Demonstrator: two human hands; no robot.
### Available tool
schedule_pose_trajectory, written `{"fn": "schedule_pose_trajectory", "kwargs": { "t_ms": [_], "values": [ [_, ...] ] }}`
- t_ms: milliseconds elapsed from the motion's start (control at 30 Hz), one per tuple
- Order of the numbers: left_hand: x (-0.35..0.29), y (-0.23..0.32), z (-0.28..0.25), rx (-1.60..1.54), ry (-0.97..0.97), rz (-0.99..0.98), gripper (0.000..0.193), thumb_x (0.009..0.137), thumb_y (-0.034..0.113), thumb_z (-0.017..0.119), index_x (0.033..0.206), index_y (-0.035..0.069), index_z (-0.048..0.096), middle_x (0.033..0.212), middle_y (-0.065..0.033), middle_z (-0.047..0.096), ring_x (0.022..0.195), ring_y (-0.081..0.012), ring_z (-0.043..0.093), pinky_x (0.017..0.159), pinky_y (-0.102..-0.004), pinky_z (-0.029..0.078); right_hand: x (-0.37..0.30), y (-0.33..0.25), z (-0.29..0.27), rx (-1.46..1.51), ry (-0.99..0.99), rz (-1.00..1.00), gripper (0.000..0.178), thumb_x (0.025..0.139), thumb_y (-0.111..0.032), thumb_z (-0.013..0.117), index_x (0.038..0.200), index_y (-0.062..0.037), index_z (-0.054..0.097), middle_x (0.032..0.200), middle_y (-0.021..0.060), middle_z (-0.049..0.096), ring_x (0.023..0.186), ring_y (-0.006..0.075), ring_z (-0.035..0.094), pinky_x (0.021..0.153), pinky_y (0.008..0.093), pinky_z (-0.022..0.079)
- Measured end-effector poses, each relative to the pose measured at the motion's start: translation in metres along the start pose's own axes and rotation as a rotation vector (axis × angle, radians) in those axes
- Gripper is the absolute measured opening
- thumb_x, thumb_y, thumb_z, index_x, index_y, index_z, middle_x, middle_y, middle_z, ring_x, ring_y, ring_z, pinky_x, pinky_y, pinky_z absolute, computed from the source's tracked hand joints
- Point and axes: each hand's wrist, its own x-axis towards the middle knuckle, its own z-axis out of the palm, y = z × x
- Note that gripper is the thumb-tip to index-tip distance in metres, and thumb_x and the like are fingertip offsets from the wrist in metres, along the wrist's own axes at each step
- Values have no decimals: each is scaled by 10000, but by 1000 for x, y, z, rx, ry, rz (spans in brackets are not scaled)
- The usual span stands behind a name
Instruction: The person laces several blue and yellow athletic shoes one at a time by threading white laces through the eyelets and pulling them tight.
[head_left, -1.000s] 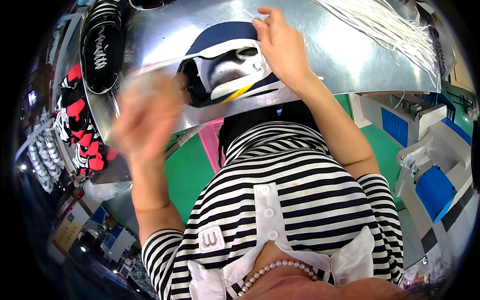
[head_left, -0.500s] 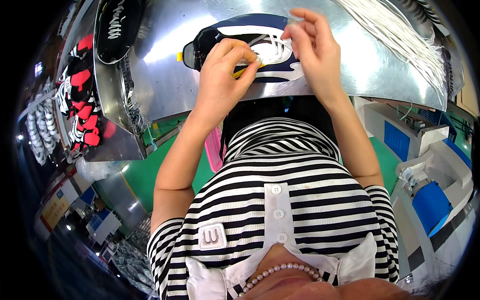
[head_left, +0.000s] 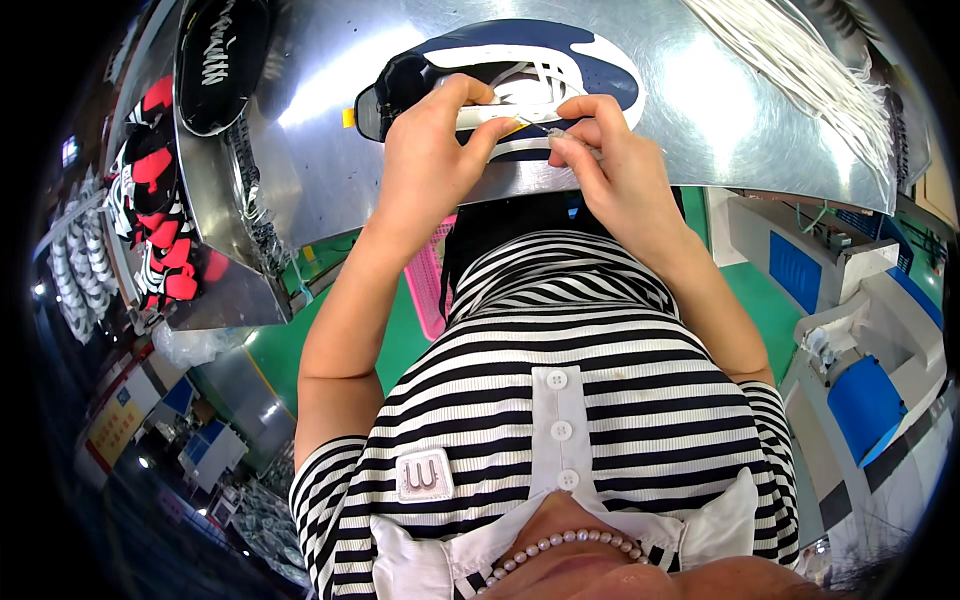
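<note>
In apparent mid-lacing, the left hand pinches a navy-and-white shoe while the right hand, fingertips closed on an unclear slender item, needs careful aim.

Glossy metal tabletop, smooth-looking shoe, matt cloth laces, ribbed cloth shirt, plastic basket.
</note>
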Motion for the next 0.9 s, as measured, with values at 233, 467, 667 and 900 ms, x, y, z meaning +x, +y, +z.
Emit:
{"fn": "schedule_pose_trajectory", "kwargs": {
  "t_ms": [233, 467, 667, 900],
  "values": [
    [-8, -5, 6, -29, 45, 129, 203, 809, 109, 773, 934, 13, 645, 830, -94, 686, 697, -191, 644, 625, -295, 488, 4, -6, -2, -146, -15, 22, 240, 910, -92, 610, 1065, 47, 491, 720, 160, 664, 683, 346, 669, 622, 424, 507],
    [-16, -2, 23, 17, 79, 317, 183, 816, 42, 737, 966, 30, 631, 850, -123, 674, 705, -305, 656, 617, -351, 501, 19, -3, 19, -487, -3, -103, 268, 826, -42, 603, 1034, 41, 456, 671, 193, 635, 643, 378, 662, 568, 461, 507],
    [-28, -11, 18, 80, 147, 278, 297, 812, 77, 773, 1003, 15, 554, 831, -134, 645, 668, -297, 638, 595, -364, 497, 0, -33, -29, -426, -38, 59, 225, 849, -115, 680, 1042, -66, 575, 738, 98, 667, 701, 298, 678, 602, 414, 502],
    [-27, -15, 22, 35, 233, 544, 339, 743, -7, 790, 958, 44, 533, 789, -99, 622, 637, -278, 603, 551, -358, 472, 46, -27, -13, -588, -289, -192, 187, 905, -168, 585, 1040, -62, 661, 828, 136, 693, 739, 320, 662, 669, 406, 508]
  ]
}}
